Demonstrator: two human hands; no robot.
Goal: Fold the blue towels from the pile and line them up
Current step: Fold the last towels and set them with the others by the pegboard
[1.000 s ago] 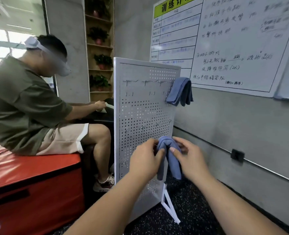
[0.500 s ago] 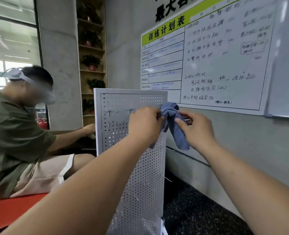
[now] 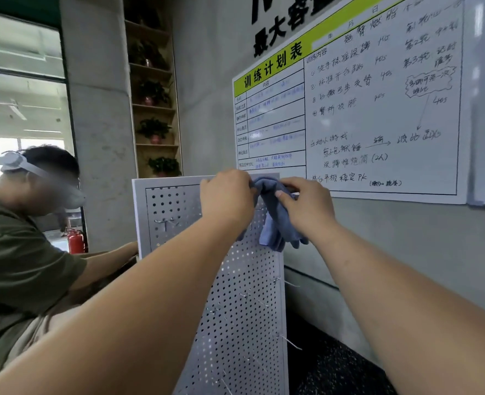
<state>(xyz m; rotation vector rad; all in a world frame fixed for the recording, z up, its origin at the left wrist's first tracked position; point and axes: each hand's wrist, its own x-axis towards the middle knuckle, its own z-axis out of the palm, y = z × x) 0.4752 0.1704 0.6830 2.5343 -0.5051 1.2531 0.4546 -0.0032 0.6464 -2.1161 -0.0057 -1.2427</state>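
**Blue towel (image 3: 274, 229): seating it at the top row of the pegboard (image 3: 235, 295)**

The blue towel is at the upper right corner of the white pegboard. It is bunched just below the top edge, with its loose ends drooping between the two forearms. The left hand (image 3: 227, 195) pinches the fold from the left, fingers curled into the cloth. The right hand (image 3: 306, 206) grips it from the right, thumb on the near face and fingers curled behind. Neither hand has let go. The hook under the cloth is hidden, so it cannot be told whether the towel already rests on it.

Recommended handling for this step:
1. Hold both pinches until the fold sits fully over the hook.
2. Even out the two hanging halves so the towel will not slide off to one side.
3. Press downward rather than sideways, because the board is a thin upright panel and may rock.
4. Release one hand first and check that the cloth stays, then release the other.

Changes from the earlier frames:
- One second ago both hands held the towel at about mid-height on the board, and a second blue towel hung alone at the top right corner.
- Half a second ago the hands had risen to the top row.
- They are now working at that same corner, and the hung towel can no longer be told apart from the held one.
- The view has tilted upward, so more of the whiteboard (image 3: 378, 109) shows.
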